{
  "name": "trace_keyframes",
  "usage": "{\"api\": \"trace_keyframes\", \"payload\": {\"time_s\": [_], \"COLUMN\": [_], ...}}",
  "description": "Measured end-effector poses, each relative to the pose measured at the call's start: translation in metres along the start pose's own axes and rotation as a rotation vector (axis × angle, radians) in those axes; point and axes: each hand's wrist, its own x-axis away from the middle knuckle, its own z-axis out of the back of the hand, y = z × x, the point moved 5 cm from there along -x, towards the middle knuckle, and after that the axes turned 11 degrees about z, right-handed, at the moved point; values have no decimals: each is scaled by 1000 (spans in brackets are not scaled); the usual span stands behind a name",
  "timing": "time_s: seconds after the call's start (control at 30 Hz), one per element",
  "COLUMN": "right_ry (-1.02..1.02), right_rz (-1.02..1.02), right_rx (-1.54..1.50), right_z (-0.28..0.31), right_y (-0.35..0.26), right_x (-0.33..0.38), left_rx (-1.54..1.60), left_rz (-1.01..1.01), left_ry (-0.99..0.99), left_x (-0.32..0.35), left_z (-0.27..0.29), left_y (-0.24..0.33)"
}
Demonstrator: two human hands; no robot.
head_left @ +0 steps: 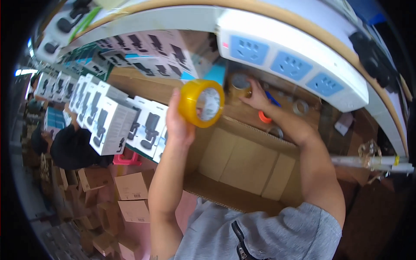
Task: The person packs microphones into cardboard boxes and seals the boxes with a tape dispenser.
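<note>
My left hand [177, 123] grips a thick roll of yellow packing tape [190, 103], raised over the left edge of an open cardboard box [247, 162]. Brown inner walls and bottom panels of this box show in front of my body. Beyond it, my right hand [258, 96] reaches onto a wooden shelf. Its thumb and fingers curl at the side of a round, yellowish thing with a grey top [239, 81], whose kind is blurred. Close to that wrist lie a blue object [273, 99], an orange ring [264, 117] and a pale tape ring [300, 107].
A white power strip [290, 60] with blue sockets hangs above the shelf. White product boxes with microphone pictures [110, 125] stand in rows at left. Brown cartons [132, 186] are stacked below, near a pink stool [127, 158] and a person in black [73, 147].
</note>
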Motion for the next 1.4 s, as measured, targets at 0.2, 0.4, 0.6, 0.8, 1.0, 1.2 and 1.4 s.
{"api": "trace_keyframes", "payload": {"time_s": [0.2, 0.4, 0.6, 0.8, 1.0, 1.2, 1.4], "right_ry": [-60, -725, -596, -625, -90, 430, 785], "right_rz": [-156, -601, -573, -665, -688, -474, -396], "right_rx": [237, 483, 618, 325, -440, -861, -976], "right_z": [64, 66, 60, 67, 176, 207, 168], "right_y": [-1, 44, 45, 65, -34, -187, -292], "right_x": [-4, 54, 55, 63, 52, 127, 204], "left_rx": [-162, -92, 114, 168, 212, -984, -1308], "left_rz": [-236, -139, -9, 182, 133, -1141, -1683], "left_ry": [-212, -469, -597, -315, -333, -633, -913], "left_x": [13, 7, 29, 54, 95, 154, 185], "left_z": [9, -17, -12, -22, -29, -57, -55], "left_y": [9, -20, -13, -11, 2, 9, -20]}}
